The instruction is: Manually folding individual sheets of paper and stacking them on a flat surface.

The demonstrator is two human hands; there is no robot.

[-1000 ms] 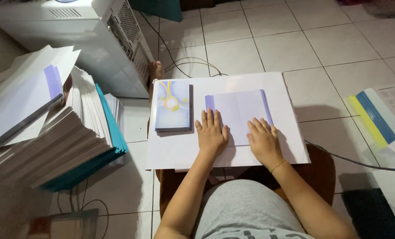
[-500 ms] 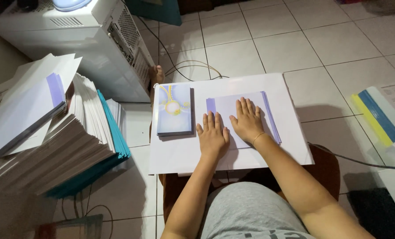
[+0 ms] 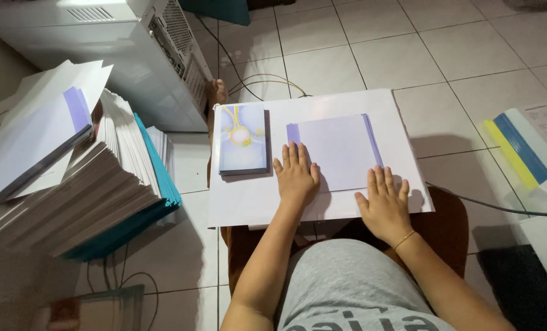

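A pale lilac folded sheet [image 3: 338, 150] lies on a white board [image 3: 249, 205] set across a low wooden stool. My left hand [image 3: 297, 175] lies flat on the sheet's lower left part, fingers together. Also flat, my right hand [image 3: 382, 202] rests on the sheet's lower right corner and the board. Neither hand grips anything. A small stack of folded cards with a blue and yellow cover [image 3: 243, 140] sits on the board's left side, apart from both hands.
A tall leaning pile of white and lilac sheets [image 3: 65, 171] with a teal edge stands on the floor at left. Behind it is a white machine [image 3: 132, 55]. Cables [image 3: 255, 79] cross the tiled floor. Papers with blue and yellow stripes [image 3: 518, 150] lie at right.
My right hand slid from the sheet's upper middle back down to its lower right corner. My left hand stayed pressed on the lower left part.
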